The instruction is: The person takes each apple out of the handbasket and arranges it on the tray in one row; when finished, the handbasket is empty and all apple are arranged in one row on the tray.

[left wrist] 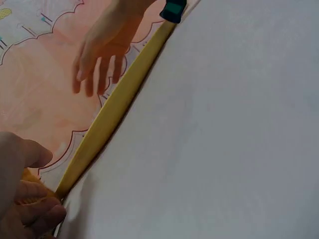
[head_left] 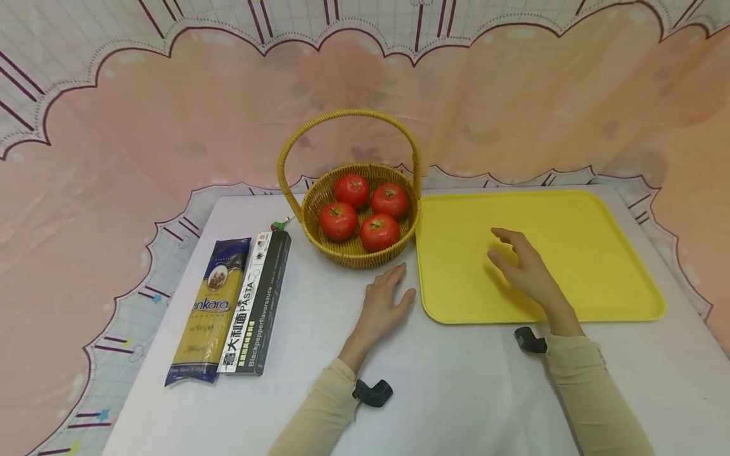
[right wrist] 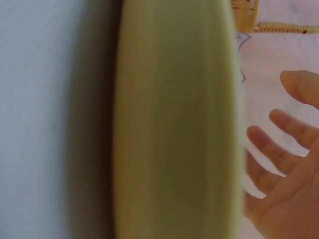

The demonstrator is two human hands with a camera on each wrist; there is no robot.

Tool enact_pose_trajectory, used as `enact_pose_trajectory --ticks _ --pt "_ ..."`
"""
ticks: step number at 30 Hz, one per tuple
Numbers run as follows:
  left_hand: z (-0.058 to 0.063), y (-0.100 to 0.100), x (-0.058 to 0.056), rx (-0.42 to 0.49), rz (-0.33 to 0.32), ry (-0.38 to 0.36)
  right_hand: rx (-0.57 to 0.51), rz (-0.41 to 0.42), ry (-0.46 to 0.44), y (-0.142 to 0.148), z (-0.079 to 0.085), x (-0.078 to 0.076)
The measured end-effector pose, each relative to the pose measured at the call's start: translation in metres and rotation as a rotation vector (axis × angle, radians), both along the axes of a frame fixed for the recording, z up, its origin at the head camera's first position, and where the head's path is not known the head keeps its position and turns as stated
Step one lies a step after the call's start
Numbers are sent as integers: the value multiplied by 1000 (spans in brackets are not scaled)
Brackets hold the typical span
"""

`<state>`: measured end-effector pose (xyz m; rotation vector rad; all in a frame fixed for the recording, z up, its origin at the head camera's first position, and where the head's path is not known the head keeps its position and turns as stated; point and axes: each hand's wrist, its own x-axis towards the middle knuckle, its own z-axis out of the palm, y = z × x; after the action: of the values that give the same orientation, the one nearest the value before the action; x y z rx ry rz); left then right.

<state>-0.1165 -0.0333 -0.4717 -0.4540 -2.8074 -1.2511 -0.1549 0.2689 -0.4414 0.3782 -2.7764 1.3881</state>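
Observation:
My left hand [head_left: 383,304] is just in front of a yellow wicker basket [head_left: 359,258], its fingers relaxed and nothing in them. Several red tomatoes [head_left: 379,232] lie inside the basket, whose tall handle [head_left: 350,113] arches over them. Over the yellow tray [head_left: 593,253] hovers my right hand [head_left: 527,272], fingers loosely spread and holding nothing. In the left wrist view the right hand [left wrist: 107,45] shows beyond the tray's edge [left wrist: 112,109]. The right wrist view has the tray's side [right wrist: 174,124] close up, with the open palm [right wrist: 289,174] beside it.
On the left of the white table [head_left: 456,386] lie a blue and yellow pasta packet [head_left: 211,310] and a black and white pasta box [head_left: 256,304], side by side. A small green item [head_left: 279,225] sits at the box's far end. A patterned cloth [head_left: 228,114] hangs behind.

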Motion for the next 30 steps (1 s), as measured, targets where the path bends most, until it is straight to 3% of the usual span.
enact_pose_trajectory --ticks 5,10,30 --pt "-6 18 -2 -40 23 6 -4 64 60 -8 2 -5" --pt "-8 27 -2 -101 -2 37 29 132 129 -16 7 -13" --pt "-12 24 0 -113 -29 225 210 393 189 -71 44 -55"
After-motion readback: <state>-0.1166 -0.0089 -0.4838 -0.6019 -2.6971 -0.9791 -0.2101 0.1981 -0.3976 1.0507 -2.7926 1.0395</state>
